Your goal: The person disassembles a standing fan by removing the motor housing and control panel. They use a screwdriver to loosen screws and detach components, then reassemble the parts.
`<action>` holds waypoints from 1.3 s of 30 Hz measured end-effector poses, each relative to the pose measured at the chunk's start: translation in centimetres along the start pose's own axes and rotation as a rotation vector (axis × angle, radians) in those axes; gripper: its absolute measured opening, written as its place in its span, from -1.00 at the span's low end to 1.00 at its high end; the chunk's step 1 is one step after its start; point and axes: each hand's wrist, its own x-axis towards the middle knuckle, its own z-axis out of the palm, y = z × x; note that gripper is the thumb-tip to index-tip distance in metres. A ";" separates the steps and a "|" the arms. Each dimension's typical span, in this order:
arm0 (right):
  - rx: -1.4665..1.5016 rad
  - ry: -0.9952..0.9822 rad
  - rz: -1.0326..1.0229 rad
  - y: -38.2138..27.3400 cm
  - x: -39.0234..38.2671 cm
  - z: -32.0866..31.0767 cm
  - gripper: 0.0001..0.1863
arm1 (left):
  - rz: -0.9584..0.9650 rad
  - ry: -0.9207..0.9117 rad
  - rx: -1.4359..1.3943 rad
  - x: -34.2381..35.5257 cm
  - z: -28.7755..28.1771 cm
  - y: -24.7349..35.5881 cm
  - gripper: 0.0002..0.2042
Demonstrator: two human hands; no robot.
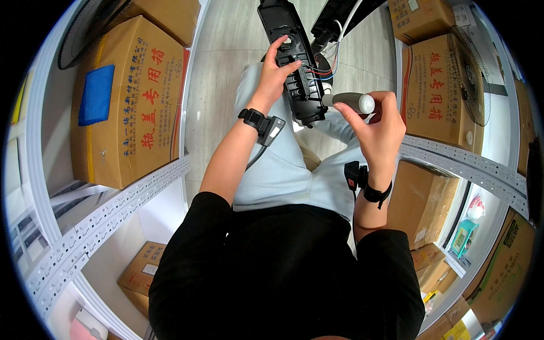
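Observation:
A long black plastic housing (306, 106) with a row of button-like parts and thin coloured wires lies opened above my knees. My left hand (273, 76) grips it from the left, thumb and index finger on its inner face. From the right, my right hand (381, 122) holds a thick grey handle (347, 102) with a round white end (366, 103). Its narrower pale end points at the housing's lower right edge; whether they touch I cannot tell. Red, blue and white wires (326, 72) run from the housing toward a black stand (324, 35).
Shelving with perforated metal beams (130, 209) flanks me on both sides. Large cardboard boxes stand left (127, 107) and right (433, 85). Round fan grilles lean near the boxes, one at right (471, 76). A blue cloth-like patch (96, 95) lies against the left box.

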 end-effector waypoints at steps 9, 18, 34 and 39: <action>0.376 -0.077 0.112 -0.8 0.4 -0.6 -0.42 | 0.016 0.011 0.006 0.1 -0.2 -0.3 -0.26; 0.335 -0.019 0.055 -0.2 0.5 0.2 -0.52 | -0.006 0.013 0.002 0.1 -0.3 0.0 -0.27; 0.329 -0.132 -0.038 -0.2 0.6 -0.4 -0.48 | 0.024 0.012 0.002 0.2 -0.6 -0.5 -0.26; 0.330 -0.109 0.054 -0.6 0.2 -0.2 -0.60 | 0.030 0.008 0.016 0.2 -0.5 -0.4 -0.26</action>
